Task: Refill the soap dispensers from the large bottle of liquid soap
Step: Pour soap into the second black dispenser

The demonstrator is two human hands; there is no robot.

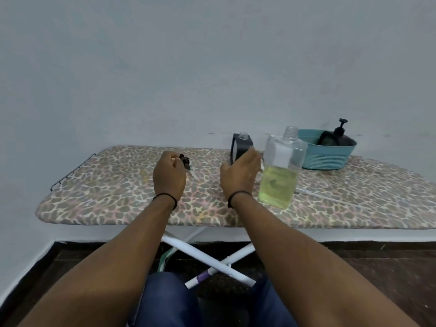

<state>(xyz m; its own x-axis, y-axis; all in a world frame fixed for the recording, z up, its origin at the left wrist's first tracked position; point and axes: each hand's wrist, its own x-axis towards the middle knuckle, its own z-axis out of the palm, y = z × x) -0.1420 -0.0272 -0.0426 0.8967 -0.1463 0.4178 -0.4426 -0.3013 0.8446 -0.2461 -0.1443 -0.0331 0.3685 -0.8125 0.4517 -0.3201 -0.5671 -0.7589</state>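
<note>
Scanning left to right across the leopard-print ironing board [113, 204] standing against a pale grey wall [188, 67]; thin black wire rack [70, 172] at its left end.

Left hand [168, 177]: hovering over the board, fingers curled in, pinching a small black pump head [185, 160] at the fingertips. Thin clear tube trails from the pump toward the board (hard to trace its full length). Black band on the wrist.

Right hand [240, 175]: fingers loosely extended and slightly spread, reaching toward the small dispenser, not gripping anything that I can see. Fingertips overlap the dispenser's lower edge in view; contact cannot be confirmed. Black band on this wrist too.

Small clear soap dispenser in a black square sleeve [241, 148]: upright at the board's far edge, neck uncapped.

Large clear rectangular bottle of yellow-green liquid soap [280, 171]: upright just to the right of the right hand, cap off, roughly half full. It stands in front of the small dispenser and the basket.

Thin clear straw-like tube [330, 198] lying flat on the board, right of the large bottle.

Teal ribbed plastic basket [328, 156] at the far right rear holds a dark pump-top soap dispenser [342, 135], pump on.

Below: white crossed board legs [212, 258], dark floor, blue trousers at the bottom edge.
</note>
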